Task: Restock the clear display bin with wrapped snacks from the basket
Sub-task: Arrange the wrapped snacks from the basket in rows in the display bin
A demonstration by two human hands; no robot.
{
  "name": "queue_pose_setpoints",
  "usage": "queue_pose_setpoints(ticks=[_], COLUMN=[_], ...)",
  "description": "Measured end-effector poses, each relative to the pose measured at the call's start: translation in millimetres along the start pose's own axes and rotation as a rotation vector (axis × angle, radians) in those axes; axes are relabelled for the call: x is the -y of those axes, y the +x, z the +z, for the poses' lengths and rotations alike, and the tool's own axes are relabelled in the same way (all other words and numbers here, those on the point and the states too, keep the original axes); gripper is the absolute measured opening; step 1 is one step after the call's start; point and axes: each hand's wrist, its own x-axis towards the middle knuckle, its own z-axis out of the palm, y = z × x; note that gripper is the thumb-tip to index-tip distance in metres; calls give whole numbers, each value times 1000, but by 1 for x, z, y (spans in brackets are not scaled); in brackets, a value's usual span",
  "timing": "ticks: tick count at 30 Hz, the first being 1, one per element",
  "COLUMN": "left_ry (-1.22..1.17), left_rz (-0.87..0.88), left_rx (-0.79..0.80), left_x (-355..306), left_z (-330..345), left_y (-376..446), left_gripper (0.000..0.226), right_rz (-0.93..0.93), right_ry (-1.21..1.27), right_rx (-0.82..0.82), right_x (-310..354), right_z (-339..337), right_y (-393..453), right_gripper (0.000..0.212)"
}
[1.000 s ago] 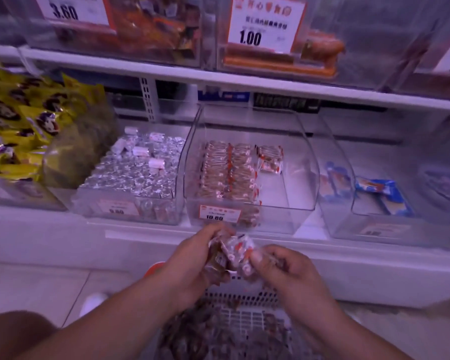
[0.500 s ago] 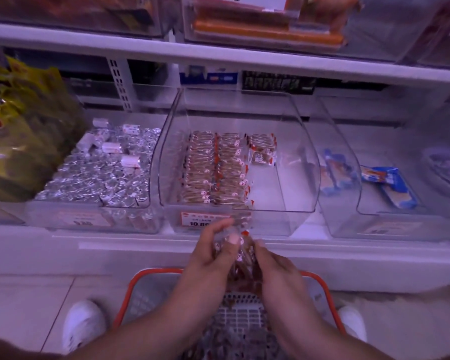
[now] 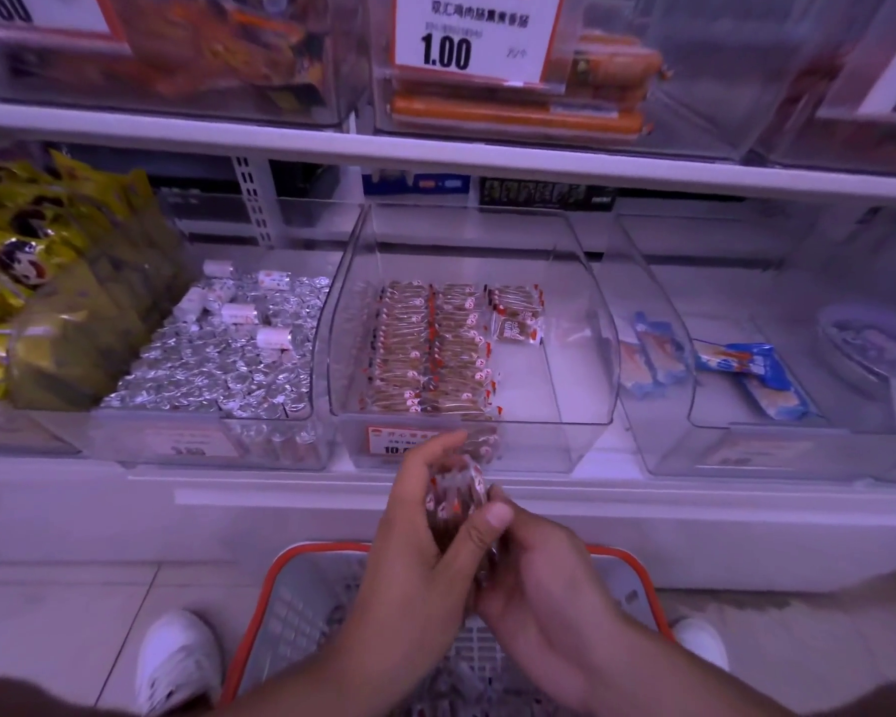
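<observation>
Lower centre of frame: left hand (image 3: 425, 540) and right hand (image 3: 534, 566) pressed together, fingers curled round a small stack of wrapped snacks (image 3: 456, 501), brown with red-and-white ends. Left thumb and fingers clamp the stack from the left; right fingers cup it from the right and below. Stack held above the basket (image 3: 270, 608), orange rim, grey mesh walls, standing on the floor at bottom centre. More dark wrapped pieces dimly visible inside the basket; detail blurred.

Centre of frame: clear display bin (image 3: 565, 385) on the lower shelf, just above the hands. Left half filled with two tidy columns of matching snacks (image 3: 430, 349); a short third column at the back; right half bare. Orange price label (image 3: 389, 439) on the bin front, partly hidden by the left hand.

Left of that: bin of silver foil-wrapped pieces (image 3: 218, 364) with a few white rolls on top. Far left: yellow bags (image 3: 27, 261). Right: bin with blue packets (image 3: 746, 370).

Upper shelf: price card reading 1.00 (image 3: 474, 36), orange sausages (image 3: 518, 116) behind it.

Bottom left and right: white shoes (image 3: 177, 659) either side of the basket.
</observation>
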Motion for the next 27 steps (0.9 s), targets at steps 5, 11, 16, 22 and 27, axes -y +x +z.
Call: queue_pose_setpoints(ticks=[5,11,16,22,27], left_ry=[50,79,30,-66,165], left_rz=[11,88,66,93,155], left_rx=[25,-109,-138,-102,170], left_x=[-8,-14,-15,-17,-38], left_z=[-8,-12,-13,-14,-42], left_y=[8,18,16,20,44], left_gripper=[51,30,36,48,64], right_rz=[36,54,36,-47,-632], right_ry=[1,4,-51,-233,-951], right_rx=[51,243,325,365,73], right_x=[6,11,17,33,61], right_z=[-2,-6,-7,-8,-6], right_y=[-4,-9,-8,-6,-4], right_gripper=[48,41,39,34,65])
